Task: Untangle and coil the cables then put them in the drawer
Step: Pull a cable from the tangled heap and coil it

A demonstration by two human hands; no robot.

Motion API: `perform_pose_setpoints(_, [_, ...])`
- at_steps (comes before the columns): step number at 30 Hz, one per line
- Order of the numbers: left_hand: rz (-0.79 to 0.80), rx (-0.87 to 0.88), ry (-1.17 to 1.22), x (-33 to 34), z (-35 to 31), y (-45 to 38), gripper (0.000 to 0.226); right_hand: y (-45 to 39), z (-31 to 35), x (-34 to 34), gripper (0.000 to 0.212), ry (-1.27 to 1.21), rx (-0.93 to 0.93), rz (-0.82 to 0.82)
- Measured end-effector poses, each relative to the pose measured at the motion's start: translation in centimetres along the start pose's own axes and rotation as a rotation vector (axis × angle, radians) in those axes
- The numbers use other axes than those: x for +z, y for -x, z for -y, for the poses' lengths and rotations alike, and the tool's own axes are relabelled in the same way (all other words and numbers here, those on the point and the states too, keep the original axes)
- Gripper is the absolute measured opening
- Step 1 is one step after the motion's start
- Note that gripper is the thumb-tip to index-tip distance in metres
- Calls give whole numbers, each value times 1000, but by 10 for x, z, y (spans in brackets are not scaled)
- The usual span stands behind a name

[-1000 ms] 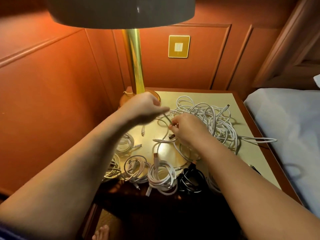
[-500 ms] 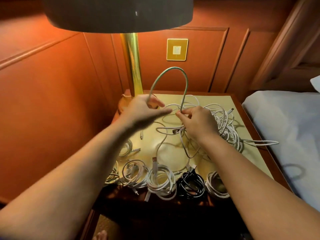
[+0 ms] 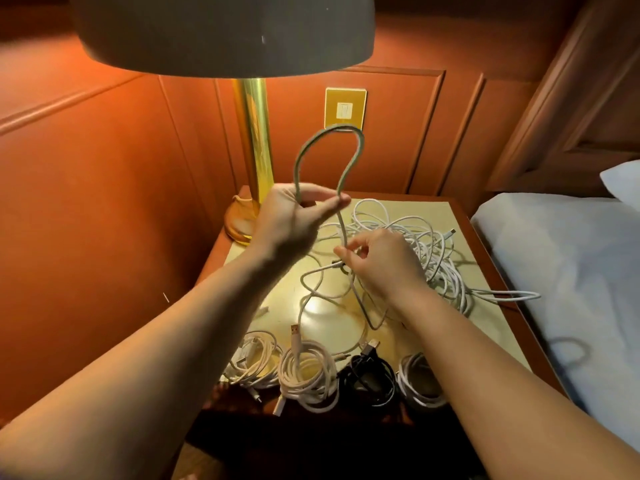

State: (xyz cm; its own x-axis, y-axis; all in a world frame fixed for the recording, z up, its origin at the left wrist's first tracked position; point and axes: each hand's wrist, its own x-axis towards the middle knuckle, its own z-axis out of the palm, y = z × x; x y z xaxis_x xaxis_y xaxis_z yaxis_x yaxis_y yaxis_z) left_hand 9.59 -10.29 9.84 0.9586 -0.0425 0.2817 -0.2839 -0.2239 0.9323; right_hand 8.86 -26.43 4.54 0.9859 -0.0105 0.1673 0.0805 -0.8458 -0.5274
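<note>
Now the left hand (image 3: 294,216) has risen, fingers pinching a raised loop of grey cable (image 3: 329,140); the right hand (image 3: 377,261) has dropped — pinching its lower run above the tangle (image 3: 433,251) at 2 o'clock on the surface (image 3: 485,282). Coiling begun — drawer unseen.

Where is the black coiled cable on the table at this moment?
In the head view, the black coiled cable lies at the table's near edge, between two white coils.
</note>
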Motion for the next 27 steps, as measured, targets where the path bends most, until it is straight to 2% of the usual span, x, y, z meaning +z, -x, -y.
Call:
perform_pose_setpoints(4, [-84, 29, 194, -14, -7, -5, 14, -2, 6, -6, 32, 107, 41, -6])
perform_pose_setpoints(7, [-38, 26, 204, -13, -4, -1, 19, -1, 14, -9, 28, 130, 64, 27])
perform_pose_setpoints(11, [7, 127, 185, -11, -7, 3, 15, 0, 21, -9, 25, 148, 171, 179])
perform_pose_setpoints(14, [-94, 174, 166, -13, -10, 3, 13, -1, 24, -8, 21, 255, 173, 236])
perform_pose_setpoints(16, [-180, 103, 199, -16, -11, 0, 15, 1, 24, -6, 38, 289, 115, 183])
perform_pose_setpoints(18, [-135, 17, 128, -20, -9, -2, 26, 3, 23, -4, 49, 289, 51, 102])
perform_pose_setpoints(20, [9, -63, -66, -20, -1, -3, 40, 4, 22, -4, 44, 263, 7, 53])
perform_pose_setpoints(23, [99, -187, -259, -6, 14, 2, 40, 5, 23, -5, 32, 247, -46, -12])
perform_pose_setpoints(27, [113, -253, -183, 5, 22, 2, 25, 8, 23, -4, 31, 182, -62, -79])
